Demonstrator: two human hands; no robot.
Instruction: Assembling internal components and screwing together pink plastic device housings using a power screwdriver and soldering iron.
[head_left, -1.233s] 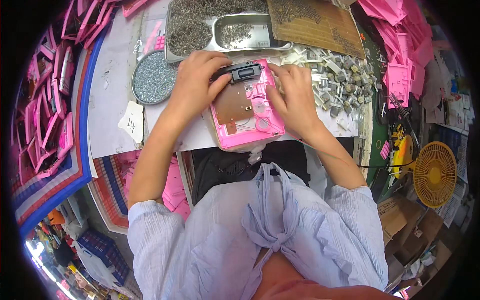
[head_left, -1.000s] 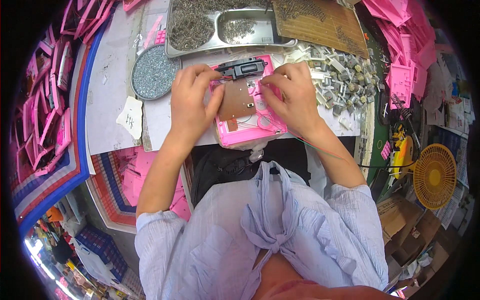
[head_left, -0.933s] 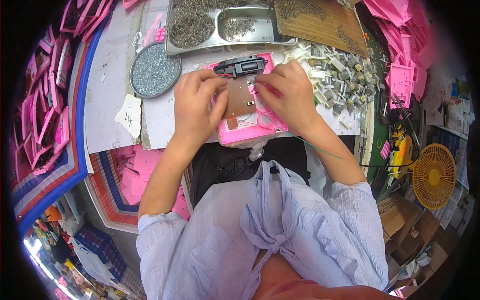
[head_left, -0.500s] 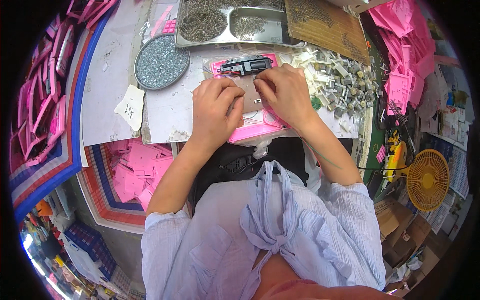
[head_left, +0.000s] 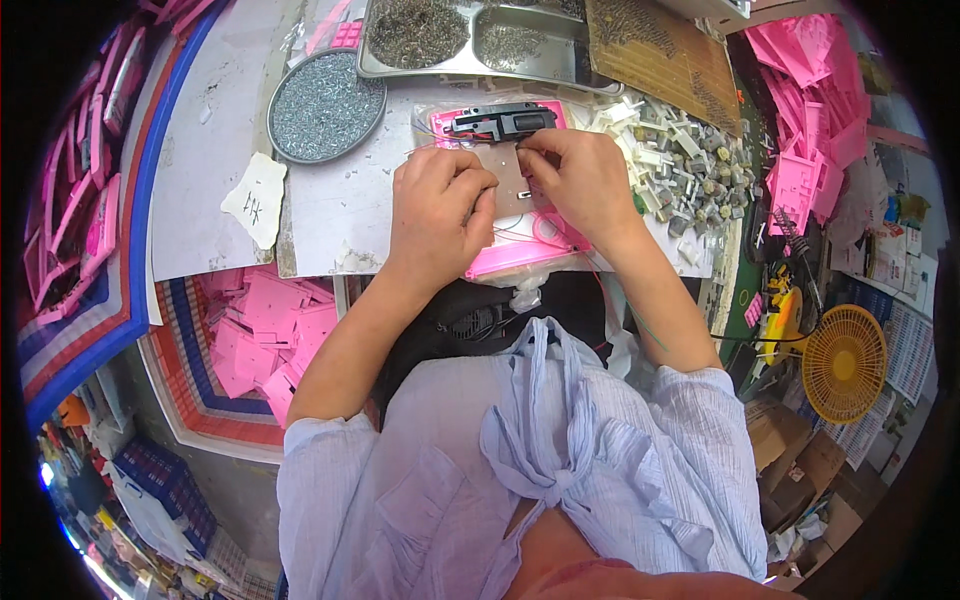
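Observation:
A pink plastic housing (head_left: 484,262) lies at the near edge of the table, partly on clear plastic film. Across its far end sits a black plastic module (head_left: 505,122) with thin wires. Between my hands is a flat brown board (head_left: 508,178) with a small white part near its lower right. My left hand (head_left: 440,212) is closed at the board's left side, fingers curled; what they hold is hidden. My right hand (head_left: 585,180) pinches at the board's right edge, over something too small to name. Loose thin wires (head_left: 548,230) curl below it.
A round dish of small metal screws (head_left: 327,105) stands left, with a steel tray (head_left: 560,70) of small metal parts behind. White plastic pieces and small grey motors (head_left: 690,170) are heaped right. Pink parts (head_left: 270,330) fill a lined bin; a yellow fan (head_left: 845,362) stands right.
The whole view has shifted slightly. Both hands stay closed beside the brown board, and my right fingertips have moved slightly along its right edge.

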